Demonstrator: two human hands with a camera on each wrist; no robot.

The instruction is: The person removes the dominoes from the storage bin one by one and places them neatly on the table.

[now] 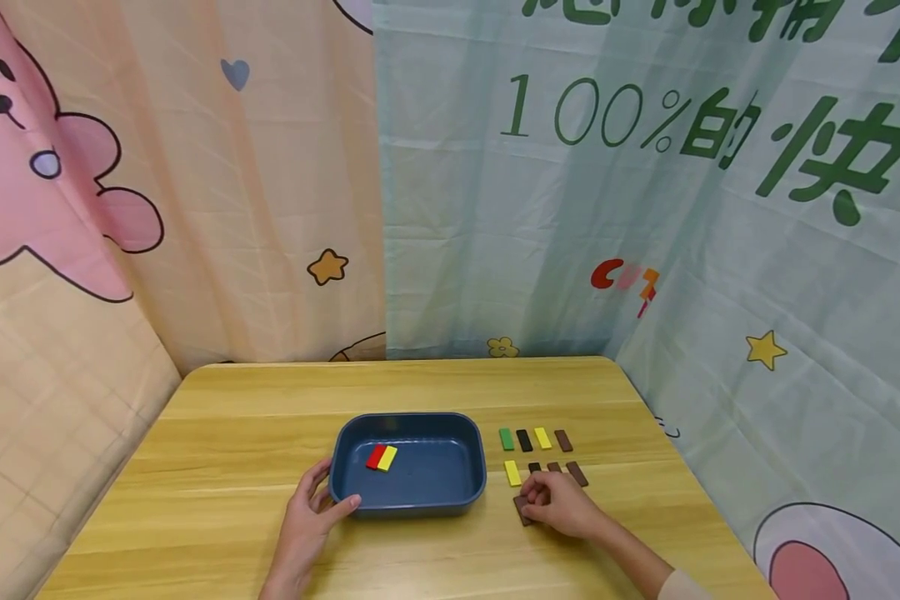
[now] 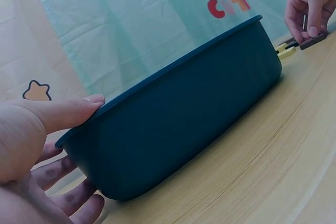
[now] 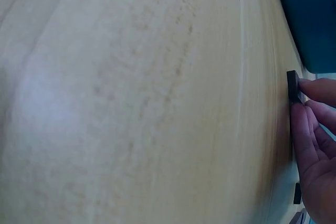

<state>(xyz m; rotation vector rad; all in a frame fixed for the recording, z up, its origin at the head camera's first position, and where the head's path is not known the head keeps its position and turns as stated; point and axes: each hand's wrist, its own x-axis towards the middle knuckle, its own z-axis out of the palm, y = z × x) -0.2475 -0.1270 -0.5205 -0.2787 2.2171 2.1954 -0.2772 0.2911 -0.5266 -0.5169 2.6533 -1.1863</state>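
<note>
My left hand (image 1: 306,527) grips the left end of a dark blue rectangular basin (image 1: 412,507), thumb over the rim and fingers around the outer side. A red tile (image 1: 376,456) and a yellow tile (image 1: 387,459) lie side by side in it. To the right of the basin, my right hand (image 1: 565,505) pinches a dark brown tile (image 1: 522,510) between thumb and fingers at the table surface. In the left wrist view this brown tile (image 2: 313,41) looks slightly tilted; whether it touches the table I cannot tell.
Beyond my right hand, small tiles lie in two rows: a green tile (image 1: 506,439), a black tile (image 1: 524,440), a yellow tile (image 1: 542,438) and several others. My hand partly covers the nearer row. Printed curtains (image 1: 495,250) hang behind the wooden table (image 1: 217,467).
</note>
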